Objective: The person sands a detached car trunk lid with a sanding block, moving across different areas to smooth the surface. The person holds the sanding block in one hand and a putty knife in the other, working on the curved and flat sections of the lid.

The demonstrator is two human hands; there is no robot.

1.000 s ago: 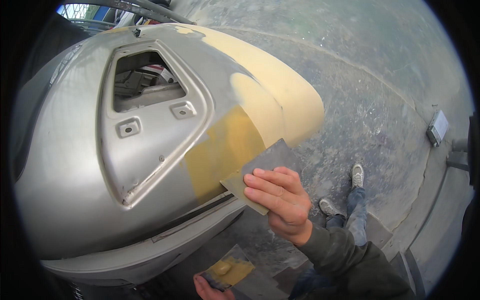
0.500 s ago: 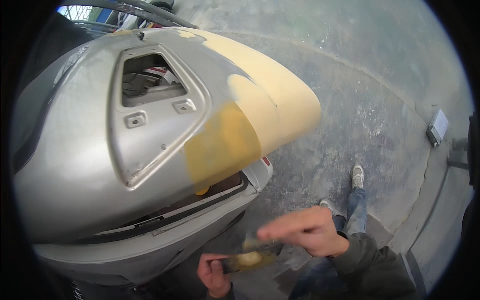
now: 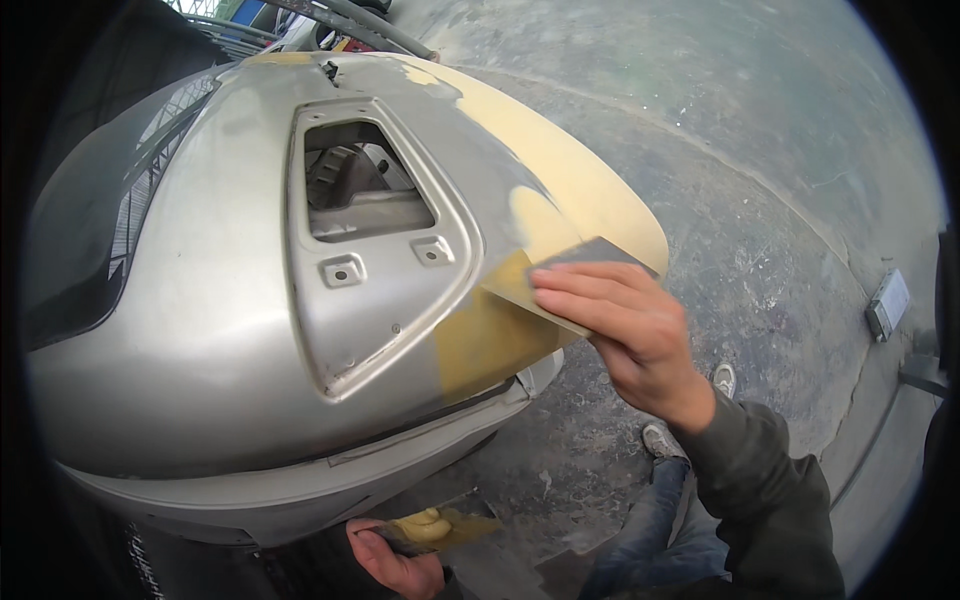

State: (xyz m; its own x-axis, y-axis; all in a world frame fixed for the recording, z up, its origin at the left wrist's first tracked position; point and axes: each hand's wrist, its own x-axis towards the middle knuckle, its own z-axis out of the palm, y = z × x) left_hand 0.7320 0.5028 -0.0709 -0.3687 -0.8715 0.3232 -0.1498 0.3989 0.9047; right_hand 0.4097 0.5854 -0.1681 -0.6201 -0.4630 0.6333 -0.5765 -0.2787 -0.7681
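My right hand is closed on a flat, thin putty spreader, its fingers laid along the top. The spreader lies tilted against the silver car body panel, over a darker yellow patch of putty near the panel's lower right edge. Paler cream filler covers the panel's right rim. Low in the picture, my left hand grips a flat mixing plate by its left end, the thumb on top. A lump of yellow putty sits on that plate.
A recess with a cut-out opening marks the panel. Below runs a light-coloured bumper. Grey pipes cross behind. On the concrete floor lies a pale boxy object at the right. My shoes stand below.
My right hand has moved up from the plate to the panel and now presses the spreader there. My left hand with the plate has shifted slightly left and down. The view has shifted too.
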